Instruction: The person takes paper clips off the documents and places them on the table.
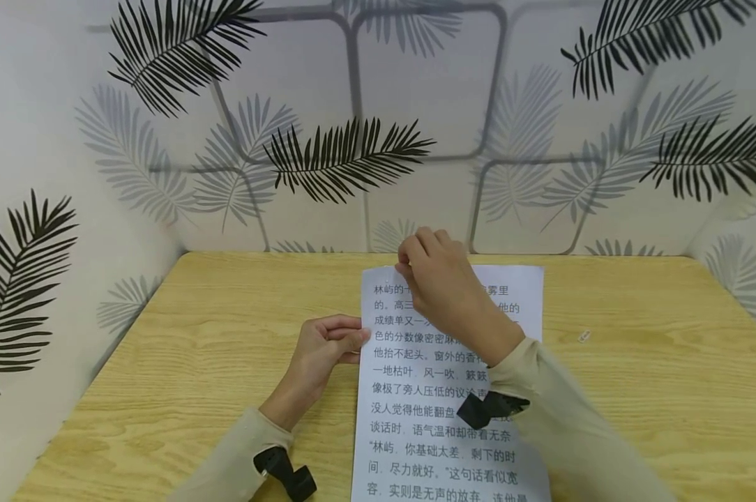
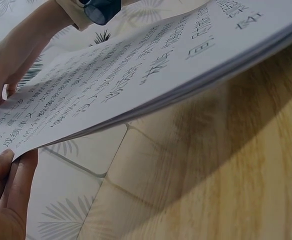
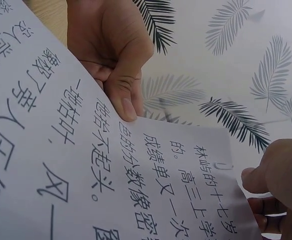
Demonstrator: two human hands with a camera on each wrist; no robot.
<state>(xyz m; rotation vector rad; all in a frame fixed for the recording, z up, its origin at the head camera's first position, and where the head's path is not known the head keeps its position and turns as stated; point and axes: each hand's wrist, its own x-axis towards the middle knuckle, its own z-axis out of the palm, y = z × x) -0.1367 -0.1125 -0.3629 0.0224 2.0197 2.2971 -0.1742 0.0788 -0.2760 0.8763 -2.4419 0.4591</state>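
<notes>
A stack of printed paper sheets [image 1: 416, 390] is tilted up, its layered edge showing in the left wrist view. My left hand [image 1: 324, 355] pinches the stack's left edge, thumb [image 3: 129, 107] on the printed face and fingers behind. A pale paper clip [image 3: 223, 166] sits on the top edge near the upper left corner. Beyond it along that edge is my right hand [image 1: 447, 286], fingers curled and thumb [image 3: 254, 179] close by the paper's edge. I cannot tell whether its fingertips hold the edge.
The sheets are over a wood-grain table [image 1: 227, 300]. To their right lies a small pale item [image 1: 584, 337] with reddish marks. A leaf-patterned backdrop [image 1: 416, 195] stands along the table's far edge. Black wrist cameras [image 1: 284, 474] are strapped over light sleeves.
</notes>
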